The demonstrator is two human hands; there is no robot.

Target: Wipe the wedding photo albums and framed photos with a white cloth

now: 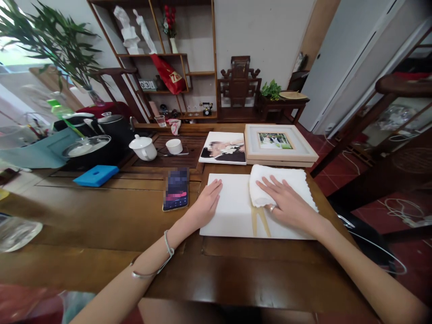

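Note:
A flat white board [232, 216] lies on the wooden table in front of me, with two tan strips [259, 221] showing on its surface. My left hand [207, 202] rests on the board's left edge, fingers stretched out and holding nothing. Under my right hand [286, 200] is a folded white towel [297, 177], pressed flat against the board's right half with the fingers spread over it. The towel hides part of the board and the upper ends of the strips. A ring sits on one right finger.
Behind the board lie a photo print panel [224, 148] and a framed picture [280, 143]. A phone [176, 189] lies to the left. Farther left are a blue sponge [96, 175], a white lidded bowl [143, 147], a small white cup [174, 146] and a dark kettle [114, 128].

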